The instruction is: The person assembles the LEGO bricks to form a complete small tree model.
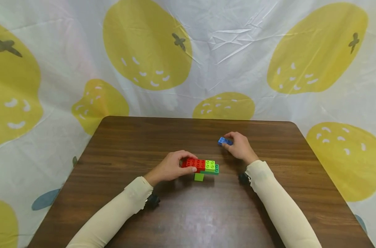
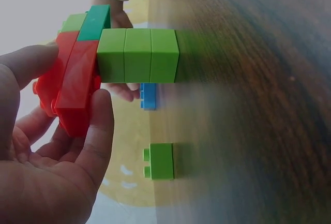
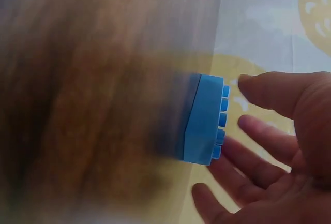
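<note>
My left hand (image 1: 172, 166) grips the red end of a toy building-brick assembly (image 1: 196, 163), thumb on the near side and fingers behind. Red bricks (image 2: 78, 79) lie side by side there, with a lime brick (image 1: 210, 165) and a dark green brick (image 1: 216, 169) at the other end. A column of stacked lime bricks (image 2: 137, 56) juts down from the underside. Farther back, my right hand (image 1: 239, 148) reaches round a blue brick (image 1: 225, 141) resting studs up on the table. Its thumb and fingers are spread around the blue brick (image 3: 204, 120), the thumb tip apart from the studs.
A single green brick (image 2: 161, 161) stands on the table, hidden from the head view. The brown wooden table (image 1: 194, 220) ends at the back against a white curtain (image 1: 231, 62) printed with yellow fruit. Dark wrist devices (image 1: 152, 200) sit under both cuffs.
</note>
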### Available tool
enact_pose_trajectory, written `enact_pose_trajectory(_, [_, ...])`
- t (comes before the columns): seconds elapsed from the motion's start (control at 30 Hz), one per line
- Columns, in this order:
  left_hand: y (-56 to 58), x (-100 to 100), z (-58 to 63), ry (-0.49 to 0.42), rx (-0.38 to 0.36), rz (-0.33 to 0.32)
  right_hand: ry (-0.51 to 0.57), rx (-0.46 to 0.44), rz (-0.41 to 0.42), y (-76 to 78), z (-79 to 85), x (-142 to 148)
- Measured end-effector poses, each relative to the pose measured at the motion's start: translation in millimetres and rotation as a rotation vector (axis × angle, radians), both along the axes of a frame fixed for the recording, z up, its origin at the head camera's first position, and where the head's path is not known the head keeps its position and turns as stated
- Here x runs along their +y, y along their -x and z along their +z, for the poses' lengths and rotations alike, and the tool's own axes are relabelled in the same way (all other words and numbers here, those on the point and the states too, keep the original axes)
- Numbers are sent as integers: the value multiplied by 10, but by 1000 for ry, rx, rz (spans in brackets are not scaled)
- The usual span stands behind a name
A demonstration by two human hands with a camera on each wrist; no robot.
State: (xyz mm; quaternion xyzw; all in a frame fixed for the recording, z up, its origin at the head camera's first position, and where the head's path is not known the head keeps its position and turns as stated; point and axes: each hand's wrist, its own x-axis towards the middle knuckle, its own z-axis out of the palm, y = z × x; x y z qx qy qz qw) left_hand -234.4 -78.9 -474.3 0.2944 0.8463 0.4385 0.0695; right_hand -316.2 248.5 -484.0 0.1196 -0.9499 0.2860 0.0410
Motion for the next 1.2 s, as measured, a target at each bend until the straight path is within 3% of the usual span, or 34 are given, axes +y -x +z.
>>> enact_pose_trajectory(0.2, [1, -9, -6, -1, 1, -3, -69, -76, -12, 51, -29, 57])
enact_pose_trajectory(0.57, [-1, -19, -9, 3, 1, -2, -89, -89, -25, 76, 18, 66])
enact_pose_trajectory(0.9, [-25, -49, -6, -17, 5, 10, -16, -33, -11, -35, 79, -9])
enact_pose_trajectory(1.2, [-29, -80, -5, -52, -18, 17, 64, -31, -4, -218, 228, -135])
